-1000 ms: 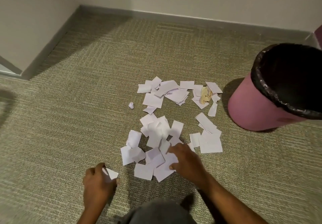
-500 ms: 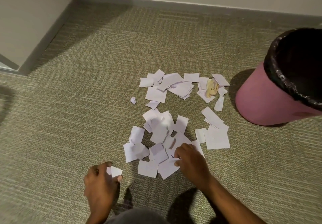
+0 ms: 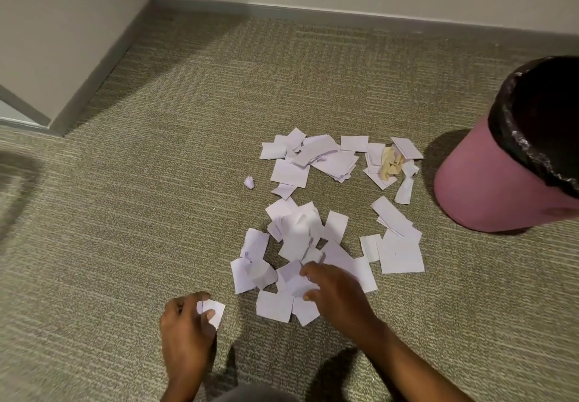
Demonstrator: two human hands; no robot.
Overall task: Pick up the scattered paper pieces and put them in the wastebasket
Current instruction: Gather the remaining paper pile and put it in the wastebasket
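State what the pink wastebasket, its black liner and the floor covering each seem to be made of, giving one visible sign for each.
Pink round wastebasket: probably matte plastic, since its wall is smooth and evenly coloured.
Black bin liner: thin glossy plastic film, crinkled and catching light where it folds over the rim.
Olive-beige floor covering: low-pile woven carpet, judging by its ribbed, flecked texture.

Your left hand (image 3: 188, 326), low in the frame, pinches one paper piece (image 3: 212, 310). Your right hand (image 3: 336, 295) rests fingers-down on the near edge of the scattered papers (image 3: 300, 238) at centre. The pink bin (image 3: 476, 182), black-lined, stands on the carpet (image 3: 156, 213) at the right edge.
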